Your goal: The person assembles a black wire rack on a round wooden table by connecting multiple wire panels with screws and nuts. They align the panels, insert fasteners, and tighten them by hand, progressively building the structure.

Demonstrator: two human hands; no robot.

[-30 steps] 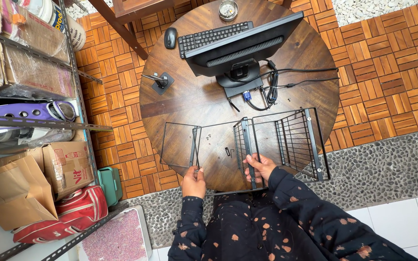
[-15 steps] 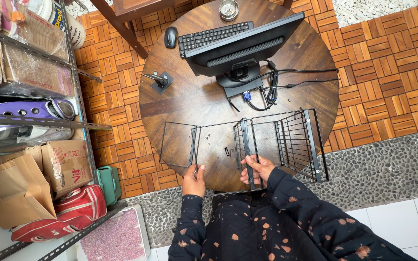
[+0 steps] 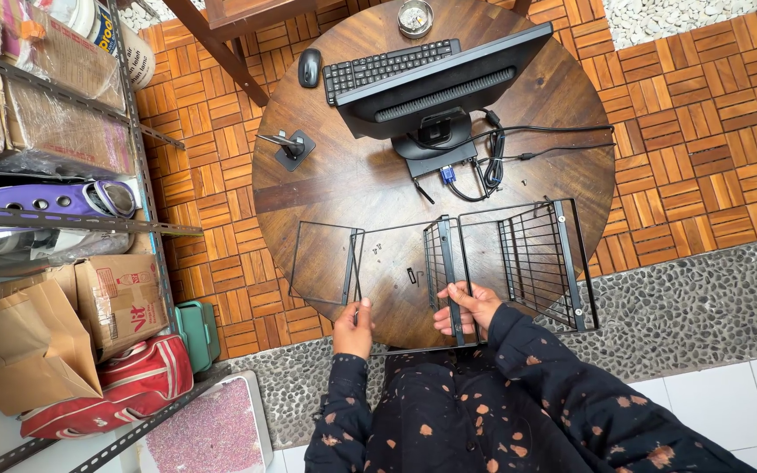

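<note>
A black wire-mesh rack [image 3: 532, 254] in folding panels lies across the near half of a round dark wooden table [image 3: 335, 175]. My right hand [image 3: 469, 308] grips the middle black upright bar of the rack at its near end. My left hand [image 3: 354, 326] is closed on the lower end of the left black bar, next to an open wire frame panel [image 3: 321, 260]. A few small screws [image 3: 376, 250] and a small black bracket [image 3: 412, 275] lie on the table between the two bars.
A monitor [image 3: 444, 74], keyboard [image 3: 387, 63], mouse [image 3: 308, 67], cables [image 3: 492, 153] and a small black stand [image 3: 291, 147] sit on the table's far half. A metal shelf [image 3: 63, 219] with boxes and bags stands at the left, with a red bag [image 3: 116, 385] below.
My left hand has shifted slightly up along the left bar. My right hand stays on the middle bar, and the rack has barely moved.
</note>
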